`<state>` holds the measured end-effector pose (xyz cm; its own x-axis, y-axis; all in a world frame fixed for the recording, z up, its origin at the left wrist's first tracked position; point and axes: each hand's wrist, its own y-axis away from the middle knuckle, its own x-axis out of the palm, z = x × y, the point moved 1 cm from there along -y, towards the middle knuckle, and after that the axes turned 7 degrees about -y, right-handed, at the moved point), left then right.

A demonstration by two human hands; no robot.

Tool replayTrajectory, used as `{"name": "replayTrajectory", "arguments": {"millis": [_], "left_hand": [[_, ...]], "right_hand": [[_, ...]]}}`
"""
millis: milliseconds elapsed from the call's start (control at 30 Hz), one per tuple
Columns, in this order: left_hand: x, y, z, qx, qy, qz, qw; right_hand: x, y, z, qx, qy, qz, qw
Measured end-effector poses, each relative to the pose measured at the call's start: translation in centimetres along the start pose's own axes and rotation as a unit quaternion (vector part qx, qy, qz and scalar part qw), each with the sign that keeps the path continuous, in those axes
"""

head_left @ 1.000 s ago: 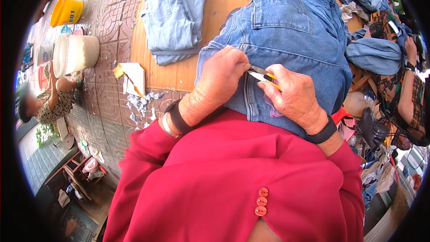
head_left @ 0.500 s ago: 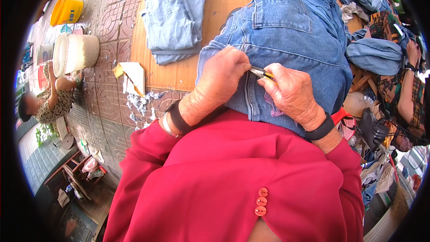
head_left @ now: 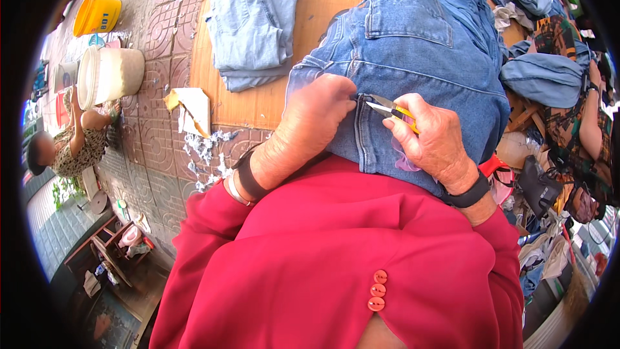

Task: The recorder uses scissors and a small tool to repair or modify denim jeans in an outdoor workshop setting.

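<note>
My left hand [head_left: 316, 115] rests on the blue denim garment [head_left: 426, 61], its blurred fingers bent and pinched together beside a stitched vertical seam [head_left: 363, 139]; what they grip is too small to make out. My right hand [head_left: 431, 137] is closed around small yellow-and-black snips [head_left: 387, 108], their pointed metal blades apart and directed at that seam, just right of my left fingertips. A translucent purple piece [head_left: 405, 160] shows below my right hand on the denim. Folded pale-blue jeans [head_left: 248, 39] lie further back on the wooden board [head_left: 226, 106].
A crouching person [head_left: 77, 145] is at left beside a white bucket [head_left: 113, 77] and a yellow bucket [head_left: 97, 18]. Cloth scraps [head_left: 200, 145] litter the tiled ground. At right, another person's arm [head_left: 591, 126] is among piled clothes [head_left: 539, 81] and assorted clutter.
My right hand and the snips have shifted a little right and down, away from my left fingertips. My left hand has also moved slightly, its fingers blurred.
</note>
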<state>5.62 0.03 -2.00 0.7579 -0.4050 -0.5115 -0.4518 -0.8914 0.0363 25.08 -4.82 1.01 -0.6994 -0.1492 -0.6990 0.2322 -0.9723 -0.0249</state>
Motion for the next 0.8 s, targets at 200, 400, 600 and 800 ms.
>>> {"name": "replayTrajectory", "arguments": {"millis": [200, 400, 600, 800], "left_hand": [[0.2, -0.4, -0.1, 0.075, -0.075, 0.002, 0.994], [0.4, -0.6, -0.2, 0.078, -0.091, 0.004, 0.993], [0.4, -0.6, -0.3, 0.078, -0.074, 0.007, 0.994], [0.0, -0.4, -0.1, 0.075, -0.044, -0.018, 0.996]], "right_hand": [[0.5, 0.1, 0.1, -0.034, 0.0, -0.005, 0.999], [0.9, -0.3, 0.2, -0.047, -0.001, -0.003, 0.999], [1.0, -0.3, -0.2, -0.054, 0.002, -0.001, 0.999], [0.6, -0.1, -0.2, -0.053, -0.011, -0.021, 0.998]]}}
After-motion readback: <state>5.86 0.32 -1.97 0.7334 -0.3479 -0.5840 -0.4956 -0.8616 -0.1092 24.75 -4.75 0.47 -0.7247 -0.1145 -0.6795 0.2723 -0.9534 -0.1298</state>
